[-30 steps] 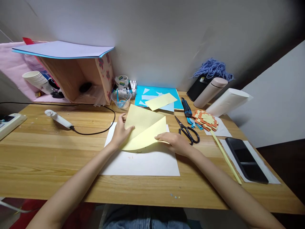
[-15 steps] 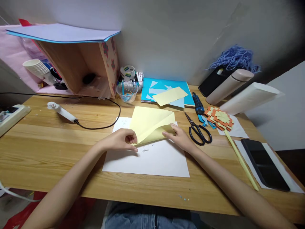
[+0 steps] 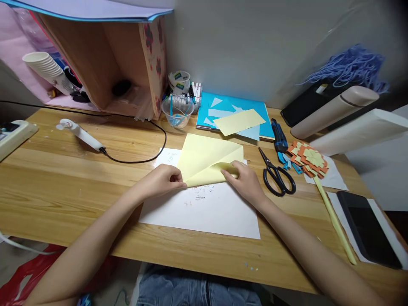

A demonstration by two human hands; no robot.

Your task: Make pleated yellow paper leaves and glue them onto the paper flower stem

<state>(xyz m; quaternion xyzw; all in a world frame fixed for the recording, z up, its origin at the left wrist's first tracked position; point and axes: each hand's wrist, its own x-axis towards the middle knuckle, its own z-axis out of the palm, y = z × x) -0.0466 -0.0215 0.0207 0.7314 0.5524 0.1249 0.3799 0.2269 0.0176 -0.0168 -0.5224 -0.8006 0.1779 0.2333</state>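
Note:
A sheet of yellow paper (image 3: 210,149) lies over a white sheet with marks on it (image 3: 204,216), its near edge curled up toward its upper face. My left hand (image 3: 165,180) pinches the yellow paper's near left corner between thumb and fingers. On the right side, my right hand (image 3: 244,180) grips the curled part, thumb in front and fingers behind. Black-handled scissors (image 3: 276,174) rest just right of my right hand, touching neither hand.
Along the back stand an open box (image 3: 95,63), a plastic cup (image 3: 177,114) and a blue folder with paper scraps (image 3: 236,102). Rightward lie a utility knife (image 3: 279,135), a paper flower (image 3: 308,159) and a phone (image 3: 366,225). A cabled white device (image 3: 81,135) lies left.
The yellow paper's raised near edge is now lower and more tightly curled. My left fingers have closed on its corner. The camera view has shifted.

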